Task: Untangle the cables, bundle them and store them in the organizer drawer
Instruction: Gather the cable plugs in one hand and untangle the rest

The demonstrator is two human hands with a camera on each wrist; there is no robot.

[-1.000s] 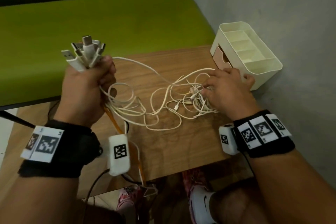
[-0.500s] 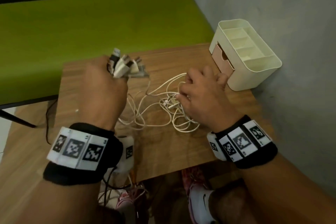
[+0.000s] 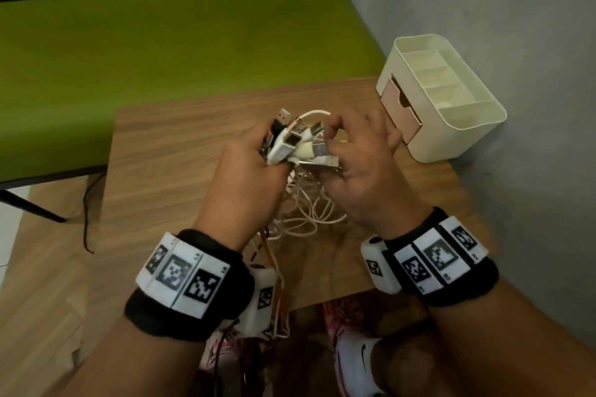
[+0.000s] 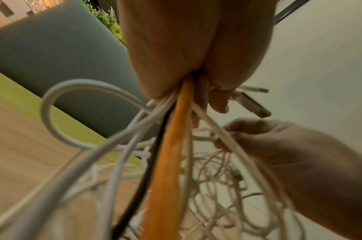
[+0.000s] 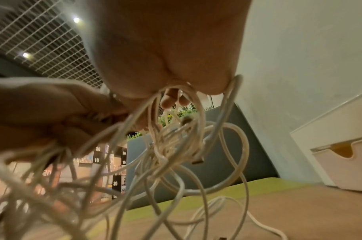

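Hands, left hand (image 3: 248,177) and right hand (image 3: 361,171), clench cables (image 3: 303,203) mid-table, organizer (image 3: 451,132) at the wall corner.

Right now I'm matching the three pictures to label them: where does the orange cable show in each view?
Head: the orange cable is a thin strip low in the middle, below the left hand, beside the wrist camera.
Left wrist: a broad orange band down the middle, from the fist to the bottom edge.
Right wrist: not discernible.
Shared landmark: the white cable tangle hanging between both hands.
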